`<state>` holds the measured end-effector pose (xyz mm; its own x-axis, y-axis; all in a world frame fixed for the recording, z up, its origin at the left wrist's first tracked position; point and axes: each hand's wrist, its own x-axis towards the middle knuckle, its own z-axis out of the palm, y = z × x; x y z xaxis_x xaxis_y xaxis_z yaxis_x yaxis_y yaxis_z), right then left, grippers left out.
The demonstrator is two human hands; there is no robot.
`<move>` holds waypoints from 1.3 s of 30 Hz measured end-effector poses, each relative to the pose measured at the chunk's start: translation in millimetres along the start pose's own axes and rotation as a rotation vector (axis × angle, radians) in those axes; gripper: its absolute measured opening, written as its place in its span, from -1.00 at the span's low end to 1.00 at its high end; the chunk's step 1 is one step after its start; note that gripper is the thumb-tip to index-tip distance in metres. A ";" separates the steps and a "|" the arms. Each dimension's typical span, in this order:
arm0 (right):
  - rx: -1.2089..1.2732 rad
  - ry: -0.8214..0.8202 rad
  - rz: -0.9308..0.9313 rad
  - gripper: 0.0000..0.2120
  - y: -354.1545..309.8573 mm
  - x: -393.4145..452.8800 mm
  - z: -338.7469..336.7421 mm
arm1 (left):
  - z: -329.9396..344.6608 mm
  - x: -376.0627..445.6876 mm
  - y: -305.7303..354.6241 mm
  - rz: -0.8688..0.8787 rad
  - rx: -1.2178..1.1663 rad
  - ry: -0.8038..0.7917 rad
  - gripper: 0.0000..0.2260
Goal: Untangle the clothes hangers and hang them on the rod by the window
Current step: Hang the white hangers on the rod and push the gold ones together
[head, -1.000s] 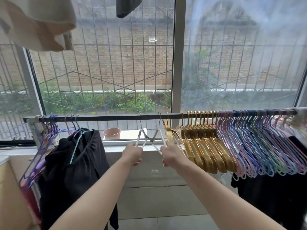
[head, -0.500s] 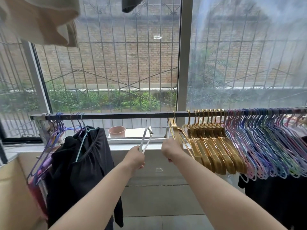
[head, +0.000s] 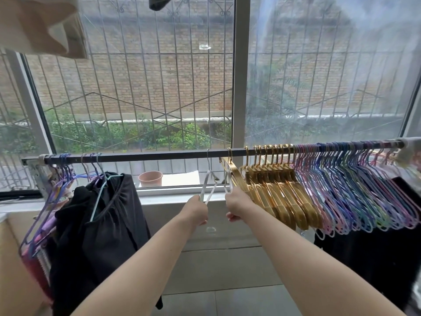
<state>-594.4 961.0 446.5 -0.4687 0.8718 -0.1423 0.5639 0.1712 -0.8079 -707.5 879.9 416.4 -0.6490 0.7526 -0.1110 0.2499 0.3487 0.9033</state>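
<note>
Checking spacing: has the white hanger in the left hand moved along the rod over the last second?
Yes. The white hanger slid right along the rod, toward the window post.

— What colours hang on the dark rod [head: 141, 156]?
— Shiny gold hangers [head: 280, 197], then pastel hangers [head: 364, 201] in pink, blue, lilac and green. Two white hangers [head: 208, 185] beside the gold.
— And at the left?
— A black garment [head: 102, 224] on a pale teal hanger [head: 100, 197], purple hangers [head: 45, 213], a terracotta-pink pot [head: 150, 178].
</note>
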 end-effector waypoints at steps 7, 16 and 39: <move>-0.160 -0.045 -0.045 -0.48 17.1 -11.0 -17.9 | 11.3 -28.1 -1.4 -0.052 -0.071 -0.011 -0.59; -0.583 0.154 -0.574 -0.45 16.9 -75.6 -47.0 | -8.7 -148.7 -14.7 -0.183 -0.086 0.204 -0.55; -0.986 -1.371 -1.123 -0.87 259.5 -577.3 238.4 | 199.0 -855.4 -304.1 -1.126 -0.957 1.302 -0.86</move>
<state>-339.6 392.7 182.7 -0.6419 -0.5486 -0.5358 -0.4029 0.8357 -0.3731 -85.3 241.2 154.3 -0.3645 -0.5096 -0.7794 -0.6969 -0.4058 0.5913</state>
